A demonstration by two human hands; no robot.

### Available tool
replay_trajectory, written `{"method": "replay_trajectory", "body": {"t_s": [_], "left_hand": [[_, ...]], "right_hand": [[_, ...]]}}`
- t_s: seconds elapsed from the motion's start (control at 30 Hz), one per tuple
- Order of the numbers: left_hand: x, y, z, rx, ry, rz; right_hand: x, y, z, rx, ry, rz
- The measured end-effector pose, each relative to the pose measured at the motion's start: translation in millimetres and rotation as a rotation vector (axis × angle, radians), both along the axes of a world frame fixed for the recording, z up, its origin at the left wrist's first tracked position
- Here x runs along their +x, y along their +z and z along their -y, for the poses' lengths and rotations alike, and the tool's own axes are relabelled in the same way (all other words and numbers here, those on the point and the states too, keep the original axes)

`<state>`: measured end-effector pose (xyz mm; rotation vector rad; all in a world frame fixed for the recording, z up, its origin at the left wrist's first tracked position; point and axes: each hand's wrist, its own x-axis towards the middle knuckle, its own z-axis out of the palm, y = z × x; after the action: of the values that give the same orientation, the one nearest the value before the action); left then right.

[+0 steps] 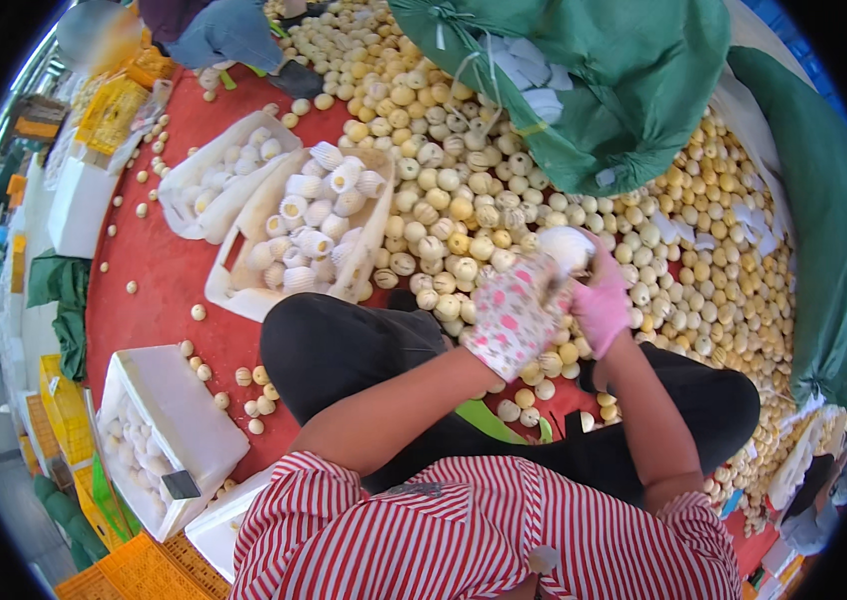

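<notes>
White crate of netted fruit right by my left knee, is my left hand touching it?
Apart. The head view shows loose fruit filling a gap between the left hand and the white crate.

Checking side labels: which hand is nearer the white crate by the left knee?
Left. The left hand is right of the crate, across loose fruit; the right hand is farther right.

Yellow latticed plastic crates (112,118) are set at the left. A long green fabric bundle (832,290) is seen at far right.
</notes>
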<state>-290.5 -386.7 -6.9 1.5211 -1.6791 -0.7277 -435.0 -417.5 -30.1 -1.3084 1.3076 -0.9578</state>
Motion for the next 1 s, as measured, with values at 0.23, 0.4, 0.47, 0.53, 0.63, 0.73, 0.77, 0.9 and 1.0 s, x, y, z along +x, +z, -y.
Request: {"method": "replay_trajectory", "body": {"t_s": [0.23,0.4,0.47,0.53,0.63,0.73,0.77,0.9,1.0], "left_hand": [[30,11,27,0.365,0.008,-0.071],[45,2,20,0.298,0.073,-0.035],[46,6,22,0.336,0.131,-0.043],[53,14,25,0.366,0.145,0.001],[74,18,20,0.438,-0.150,0.146],[80,8,15,0.361,-0.280,0.009],[81,9,14,0.368,-0.275,-0.036],[96,12,6,0.271,-0.191,-0.329],[122,15,-5,0.306,-0.016,-0.667]], "right_hand": [[38,-7,8,0.403,0.112,0.927],[35,-41,4,0.568,0.011,1.037],[34,-39,4,0.573,0.045,0.998],[37,-32,0,0.591,0.148,1.055],[34,-19,-2,0.519,0.408,0.981],[23,-26,-1,0.369,0.381,0.595],[20,-29,-2,0.279,0.383,0.498],[41,8,-8,0.290,0.451,0.592],[24,12,4,0.336,0.454,0.663]]}}
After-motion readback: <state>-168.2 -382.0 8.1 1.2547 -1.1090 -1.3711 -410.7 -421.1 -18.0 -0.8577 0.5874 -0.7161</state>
